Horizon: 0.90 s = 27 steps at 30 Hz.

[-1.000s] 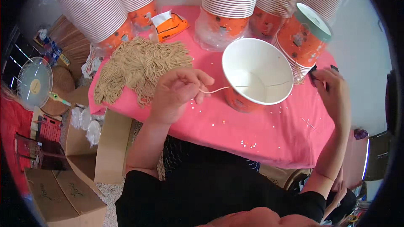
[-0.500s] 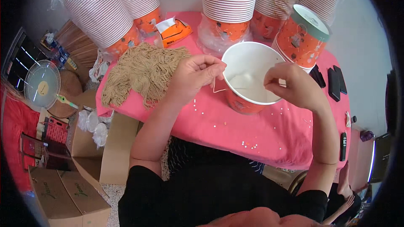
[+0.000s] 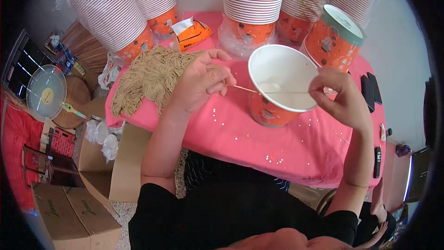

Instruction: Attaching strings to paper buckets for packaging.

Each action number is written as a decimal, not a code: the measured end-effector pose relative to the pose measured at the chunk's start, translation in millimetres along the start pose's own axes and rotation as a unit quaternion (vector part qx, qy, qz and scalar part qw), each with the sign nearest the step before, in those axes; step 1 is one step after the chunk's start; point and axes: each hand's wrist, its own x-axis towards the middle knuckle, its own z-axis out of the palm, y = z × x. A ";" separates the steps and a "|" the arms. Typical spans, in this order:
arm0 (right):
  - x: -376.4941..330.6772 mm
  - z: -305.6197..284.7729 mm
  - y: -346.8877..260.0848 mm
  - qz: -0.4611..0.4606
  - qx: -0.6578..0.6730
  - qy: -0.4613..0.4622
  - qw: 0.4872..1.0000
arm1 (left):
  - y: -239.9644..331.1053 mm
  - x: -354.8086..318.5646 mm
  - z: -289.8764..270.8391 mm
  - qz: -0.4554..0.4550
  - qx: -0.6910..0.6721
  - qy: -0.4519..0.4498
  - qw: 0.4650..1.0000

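Observation:
A thin beige string [image 3: 245,89] runs nearly straight between my two hands, across the near side of a paper bucket's mouth. The bucket [image 3: 267,112] stands upright, orange outside and white inside, with something whitish at its bottom. My left hand [image 3: 201,83] is closed in a pinch on one end of the string, left of the rim. My right hand [image 3: 341,99] pinches the other end just past the right rim. A loose heap of tan strings [image 3: 155,76] lies behind my left hand.
Tall stacks of nested buckets [image 3: 252,0] line the back of the pink-covered table [image 3: 231,150]. An upside-down bucket [image 3: 330,41], orange tissue pack [image 3: 194,34], dark phones [image 3: 368,93] and small white dots lie around. At left are an open carton [image 3: 127,171] and a fan [image 3: 46,93].
My hands have moved apart, the left to the left and the right to the right and out of the bucket's mouth. The slack string is now drawn straight.

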 end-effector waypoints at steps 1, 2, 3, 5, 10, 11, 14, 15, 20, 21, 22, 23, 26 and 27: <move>-0.6 1.7 -0.9 -0.002 0.001 -0.002 1.000 | -3.5 -0.1 -2.1 0.020 -0.041 -0.008 0.999; -1.2 3.3 -2.0 -0.031 -0.007 -0.025 0.999 | -6.6 -0.3 -4.3 0.040 -0.081 -0.016 0.996; -2.5 4.3 -3.7 -0.058 -0.016 -0.048 0.997 | -9.6 0.3 -6.2 0.041 -0.082 -0.015 0.996; -3.2 7.8 -11.6 -0.045 0.002 -0.068 0.997 | -13.5 1.0 -9.6 0.060 -0.087 0.014 0.994; -5.0 13.2 -12.4 -0.015 0.023 -0.116 0.993 | -11.7 -1.7 -13.0 0.083 -0.114 0.031 0.990; -5.0 13.2 -12.3 0.001 0.028 -0.117 0.993 | -10.7 -1.7 -13.3 0.092 -0.110 0.052 0.988; -5.5 13.5 -13.2 -0.006 0.002 -0.130 0.991 | -12.3 -1.8 -11.4 0.104 -0.179 0.079 0.975; -4.1 15.0 -14.5 -0.010 0.001 -0.132 0.991 | -13.9 -2.7 -15.9 0.109 -0.179 0.080 0.974; -1.9 18.2 -15.0 -0.027 -0.008 -0.125 0.992 | -17.2 -6.5 -15.7 0.103 -0.197 0.000 0.975; -1.3 18.5 -15.7 -0.028 -0.008 -0.126 0.992 | -16.0 -8.1 -12.4 0.103 -0.197 0.001 0.975; -0.4 18.6 -16.7 -0.022 0.009 -0.105 0.994 | -15.1 -9.2 -8.9 0.079 -0.143 0.001 0.987; 0.6 18.9 -17.4 -0.016 0.026 -0.084 0.996 | -14.4 -10.0 -5.6 0.055 -0.087 0.000 0.995; 3.3 26.5 -11.7 -0.030 0.018 -0.010 0.999 | -13.6 -8.9 2.5 0.046 0.043 0.015 0.998; 6.1 26.6 -16.6 -0.026 0.017 -0.009 0.999 | -13.8 -8.1 7.3 0.044 0.040 0.013 0.998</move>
